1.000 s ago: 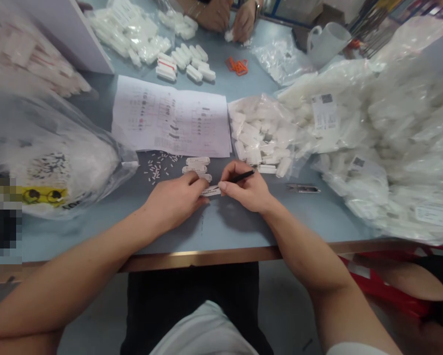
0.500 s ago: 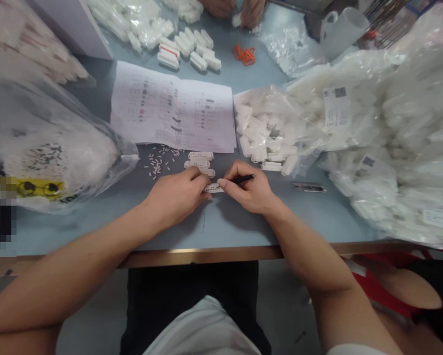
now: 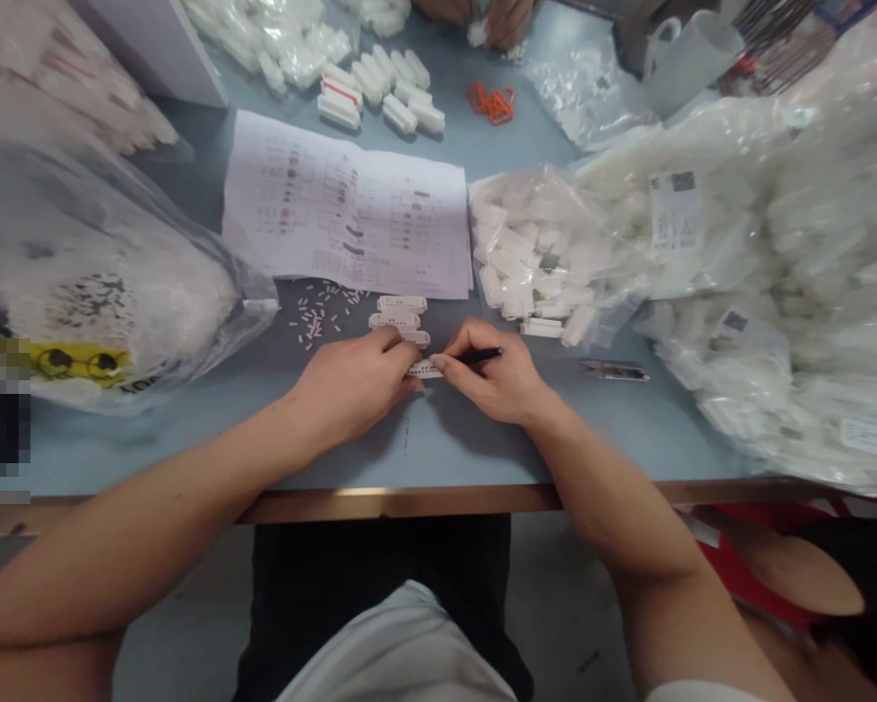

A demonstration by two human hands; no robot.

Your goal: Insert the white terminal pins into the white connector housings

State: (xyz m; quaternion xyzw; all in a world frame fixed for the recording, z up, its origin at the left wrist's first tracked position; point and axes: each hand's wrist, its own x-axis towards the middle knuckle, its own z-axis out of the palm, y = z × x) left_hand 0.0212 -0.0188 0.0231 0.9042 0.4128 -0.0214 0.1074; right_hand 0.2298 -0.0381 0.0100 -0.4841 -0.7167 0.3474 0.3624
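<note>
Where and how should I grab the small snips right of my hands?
Probably the wider right end of the snips, from the table's near edge: they lie flat, slim tips toward your right hand, with a plastic bag beyond the wide end.

Four white oblong slotted plastic pieces [image 3: 395, 321] can be counted. One slim black pen-like tool [image 3: 488, 354], one pair of silver metal snips [image 3: 615, 370] and one translucent white handled jug [image 3: 693, 60] are seen. Tiny white rod-shaped pegs [image 3: 313, 326] are scattered by the dozen. Several orange plastic clips [image 3: 495, 105] are overlapped, so their number cannot be fixed.
</note>
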